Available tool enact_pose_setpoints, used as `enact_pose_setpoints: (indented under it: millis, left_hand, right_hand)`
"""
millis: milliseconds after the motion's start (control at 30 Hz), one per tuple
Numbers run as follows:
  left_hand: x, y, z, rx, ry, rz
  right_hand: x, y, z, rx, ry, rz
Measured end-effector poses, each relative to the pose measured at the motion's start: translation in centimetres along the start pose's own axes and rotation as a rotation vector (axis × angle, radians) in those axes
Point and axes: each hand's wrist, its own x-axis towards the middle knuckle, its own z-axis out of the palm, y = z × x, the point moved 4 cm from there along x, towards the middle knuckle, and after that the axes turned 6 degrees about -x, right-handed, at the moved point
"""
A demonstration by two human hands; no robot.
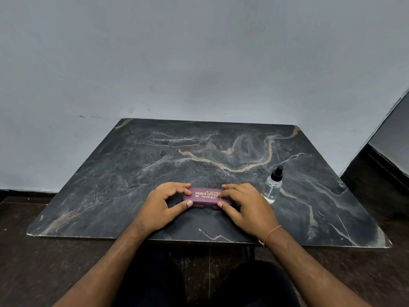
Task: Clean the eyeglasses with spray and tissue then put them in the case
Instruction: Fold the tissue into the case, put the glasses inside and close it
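A maroon eyeglass case with gold lettering lies closed on the dark marble table, near its front middle. My left hand grips the case's left end, fingers over the top and thumb on the front edge. My right hand grips its right end the same way. A clear spray bottle with a black nozzle stands just right of my right hand. No eyeglasses and no tissue are in view.
The table stands against a pale wall. A dark panel leans at the right. Dark floor surrounds the table, and my legs are below its front edge.
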Motion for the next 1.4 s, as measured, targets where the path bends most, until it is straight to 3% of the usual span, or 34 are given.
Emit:
enact_pose_setpoints:
  millis: [667, 1400]
  left_hand:
    - [-0.1, -1.3, 0.3, -0.021, -0.003, -0.139]
    - [0.4, 0.0, 1.0, 0.079, 0.021, -0.266]
  right_hand:
    - [-0.6, 1.7, 1.1, 0.337, 0.006, 0.218]
    - [-0.7, 1.3, 0.7, 0.081, 0.017, 0.203]
